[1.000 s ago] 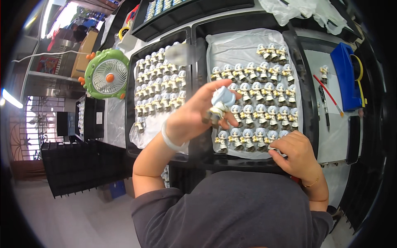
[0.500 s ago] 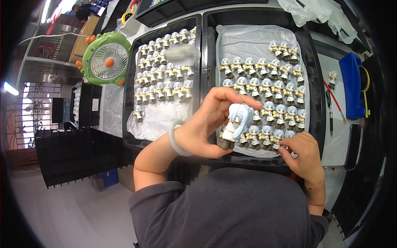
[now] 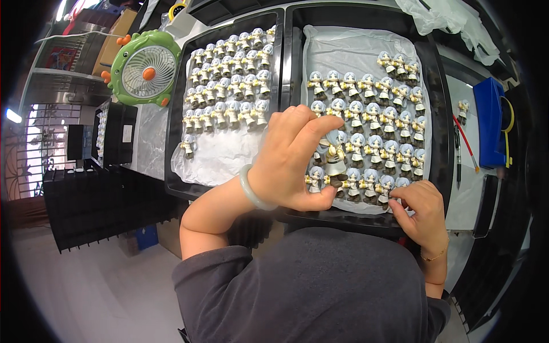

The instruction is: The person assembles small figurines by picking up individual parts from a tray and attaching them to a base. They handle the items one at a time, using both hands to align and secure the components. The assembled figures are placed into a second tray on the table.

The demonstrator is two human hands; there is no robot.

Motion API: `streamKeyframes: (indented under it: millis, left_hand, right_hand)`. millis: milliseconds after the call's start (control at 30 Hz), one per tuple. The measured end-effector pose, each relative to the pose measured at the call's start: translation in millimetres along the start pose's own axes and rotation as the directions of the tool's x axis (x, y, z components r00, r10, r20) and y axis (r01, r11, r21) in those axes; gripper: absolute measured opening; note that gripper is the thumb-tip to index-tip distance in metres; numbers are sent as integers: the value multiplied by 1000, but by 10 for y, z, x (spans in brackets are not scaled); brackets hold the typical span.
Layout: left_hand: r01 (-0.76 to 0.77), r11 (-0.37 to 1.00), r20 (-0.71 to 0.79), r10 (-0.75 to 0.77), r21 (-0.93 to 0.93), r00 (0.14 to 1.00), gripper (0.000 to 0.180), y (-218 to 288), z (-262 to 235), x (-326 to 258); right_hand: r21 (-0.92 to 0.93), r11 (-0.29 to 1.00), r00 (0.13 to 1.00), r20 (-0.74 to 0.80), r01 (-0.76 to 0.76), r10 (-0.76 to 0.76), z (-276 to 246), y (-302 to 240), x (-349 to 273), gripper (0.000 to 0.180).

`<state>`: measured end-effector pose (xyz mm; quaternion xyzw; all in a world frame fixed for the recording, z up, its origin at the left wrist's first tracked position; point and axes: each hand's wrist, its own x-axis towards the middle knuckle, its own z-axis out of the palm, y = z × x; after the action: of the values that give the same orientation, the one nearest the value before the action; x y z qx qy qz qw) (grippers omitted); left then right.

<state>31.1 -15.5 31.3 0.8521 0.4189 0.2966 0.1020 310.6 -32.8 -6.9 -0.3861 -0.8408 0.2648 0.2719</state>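
Observation:
Thumb and fingers of my left hand (image 3: 289, 160) pinch a small figurine (image 3: 334, 155) at its head and feet, above the right tray's front rows. It has pale blue hair, a white outfit and dark boots, and its front faces up at an angle. My right hand (image 3: 422, 212) rests over the near right corner of the black right tray (image 3: 287, 74), fingers curled beside the last figurines of the front row (image 3: 370, 183). Whether its fingertips grip anything is hidden. Several matching figurines lie in rows on white sheeting (image 3: 349, 48) there.
The black left tray (image 3: 178, 97) holds more figurine rows. A green fan (image 3: 146, 68) stands left of it. To the right lie a single figurine (image 3: 463, 108), a red brush (image 3: 466, 143), a black pen (image 3: 457, 157) and a blue holder (image 3: 489, 123). Plastic bags (image 3: 452, 26) lie behind.
My left hand has turned the figurine from its side and back to its front and set it slightly lower and farther right. The right hand has barely moved. The whole view has shifted slightly.

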Motion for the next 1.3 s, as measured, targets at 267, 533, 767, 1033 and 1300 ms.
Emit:
streamKeyframes:
  millis: [267, 533, 767, 1033, 1300]
  left_hand:
    - [-11, 1000, -1, 11, 9, 1000, 72, 17, -31, 16]
    - [-40, 999, -2, 41, 35, 999, 70, 41, -18, 49]
    - [-35, 997, -38, 38, 63, 999, 68, 70, 4, 26]
    - [187, 880, -164, -126, 436, 978, 64, -528, -727, -373]
    - [591, 665, 79, -691, 457, 718, 61, -1301, -1214, -1803]
  right_hand:
    - [-3, 1000, 1000, 14, -1, 1, -2, -7, 4, 12]
    - [-8, 1000, 1000, 16, -13, 13, 0, -5, -11, 12]
    - [-18, 1000, 999, 24, -22, 23, -20, -21, 18, 12]
    - [19, 1000, 997, 71, -13, 12, -15, -63, -11, 12]
    - [56, 998, 994, 105, 36, -42, -43, -74, 22, 13]
